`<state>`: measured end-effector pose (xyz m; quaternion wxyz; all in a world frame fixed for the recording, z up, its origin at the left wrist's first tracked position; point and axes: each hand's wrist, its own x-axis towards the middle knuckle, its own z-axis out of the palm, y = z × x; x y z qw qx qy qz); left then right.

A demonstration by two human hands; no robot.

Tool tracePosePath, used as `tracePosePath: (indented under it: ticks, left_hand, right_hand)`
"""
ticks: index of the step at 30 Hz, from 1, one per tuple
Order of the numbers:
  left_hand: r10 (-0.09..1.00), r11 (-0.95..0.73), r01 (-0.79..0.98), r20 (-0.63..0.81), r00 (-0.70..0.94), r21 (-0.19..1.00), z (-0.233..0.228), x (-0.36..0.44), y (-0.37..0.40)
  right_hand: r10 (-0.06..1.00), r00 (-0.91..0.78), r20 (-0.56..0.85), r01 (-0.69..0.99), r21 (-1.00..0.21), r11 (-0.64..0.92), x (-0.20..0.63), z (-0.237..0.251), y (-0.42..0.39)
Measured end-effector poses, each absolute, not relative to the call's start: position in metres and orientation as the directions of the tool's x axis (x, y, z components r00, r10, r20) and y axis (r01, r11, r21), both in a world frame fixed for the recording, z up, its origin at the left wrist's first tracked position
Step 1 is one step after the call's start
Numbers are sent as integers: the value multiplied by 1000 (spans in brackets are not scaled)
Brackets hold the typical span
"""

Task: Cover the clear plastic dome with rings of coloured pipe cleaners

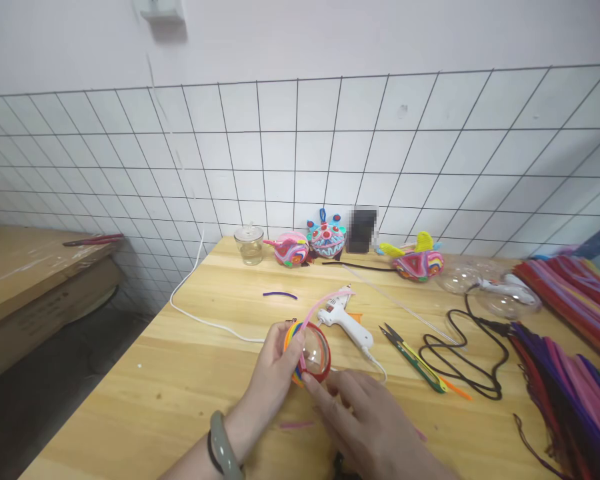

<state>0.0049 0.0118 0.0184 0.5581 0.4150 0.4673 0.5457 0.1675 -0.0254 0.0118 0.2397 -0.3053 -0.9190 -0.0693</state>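
Near the front edge of the wooden bench (170,393), the left hand (273,377) pinches a clear plastic dome (314,352) ringed with coloured pipe cleaners, thumb and fingers closed on its rim. The right hand (375,420) lies just beside it, index fingertip touching the dome's lower red rim, the other fingers loosely spread. A pink pipe cleaner (325,303) arcs up from the dome towards the white glue gun (347,323) lying behind it. Green-handled snips (413,357) lie further right.
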Motion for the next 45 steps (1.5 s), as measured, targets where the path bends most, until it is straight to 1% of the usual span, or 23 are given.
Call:
tracePosePath:
  ticks: [5,16,19,23,27,30,35,41,45]
  left_hand:
    - [996,64,-222,-76,-48,973,19,8,10]
    - [994,101,-247,-108,-14,964,19,8,10]
    - [992,125,-262,-129,2,957,21,8,10]
    - [990,142,-281,-141,26,949,22,8,10]
    - [988,157,-276,-148,52,948,22,8,10]
    - [987,159,-261,-150,52,952,22,7,10]
    - [988,153,-257,-141,66,954,22,7,10]
    - [986,153,-234,-132,100,960,22,5,10]
    - [986,137,-189,-115,120,972,26,0,10]
  right_hand:
    - [556,-715,425,615,4,788,168,7,-22]
    - [539,-701,467,591,-43,805,170,7,-24]
    - [549,-677,490,587,-90,805,169,8,-24]
    - [600,-592,538,593,-213,777,166,13,-24]
    - [612,-558,560,583,-260,769,164,15,-25]
    - [611,-559,561,578,-264,772,164,15,-25]
    - [595,-551,585,590,-231,773,164,16,-24]
    - [592,-577,563,596,-206,776,164,14,-24]
    - [597,-582,552,602,-201,773,167,13,-24]
